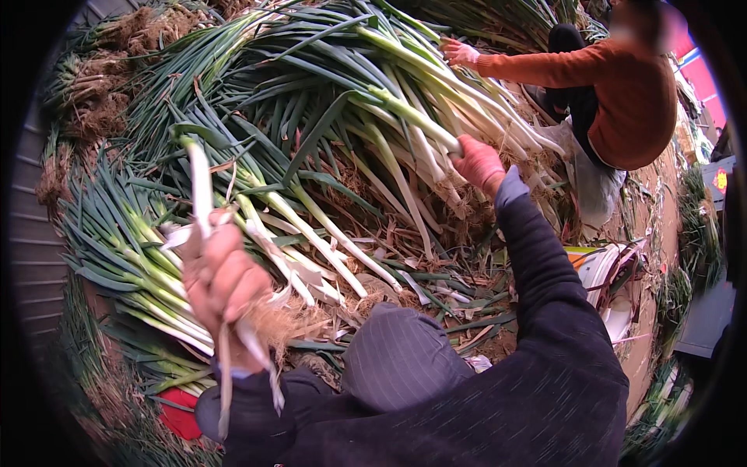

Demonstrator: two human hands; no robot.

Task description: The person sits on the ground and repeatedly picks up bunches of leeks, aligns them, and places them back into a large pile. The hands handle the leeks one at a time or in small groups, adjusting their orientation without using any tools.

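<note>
My left hand (224,271), somewhat blurred, is closed around a Welsh onion (200,181) whose white shaft stands up above the fist. Stringy brown roots (273,324) stick out beside that fist, and pale strips of outer skin (226,379) hang down over the wrist. Farther off, my right hand (478,164) grips the lower white end of another onion stalk (417,118), its leaves pointing up and left over the heap. Between the hands lie several white-shafted onions (330,245) with roots toward me. A large pile of long onions (315,64) spreads beyond both hands.
At upper right a person in an orange sweater (633,105) reaches one hand (461,53) into the pile. Trimmed onions (154,280) are stacked at left, beside a ribbed metal shutter (38,257). A white bucket (607,274) stands near my right elbow. Leaf scraps (461,292) litter the ground.
</note>
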